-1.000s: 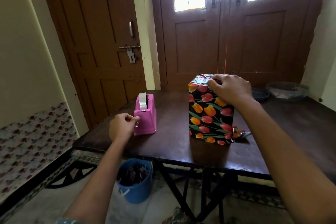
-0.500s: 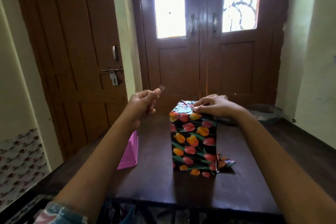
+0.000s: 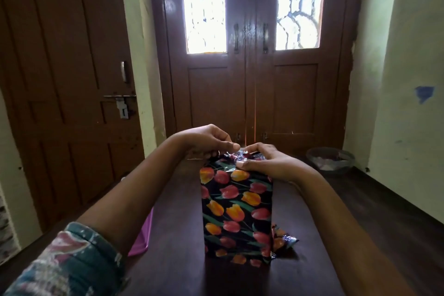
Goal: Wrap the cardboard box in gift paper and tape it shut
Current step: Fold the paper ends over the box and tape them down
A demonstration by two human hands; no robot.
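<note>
Top closure, taping stage. The cardboard box (image 3: 236,211), upright on the table (image 3: 360,235), is sheathed in tulip-print gift paper (image 3: 229,157). A second earlier the left hand (image 3: 211,145) was at the pink tape dispenser (image 3: 141,240); it has since risen to the box top, thumb and forefinger pinched, we judge on a tape strip we cannot make out here. The right hand (image 3: 266,163) clamps the gathered folds, thumb in front, fingers curled over. We infer sealing the top is imminent; the crumpled bottom end (image 3: 284,240) looks unfinished.
</note>
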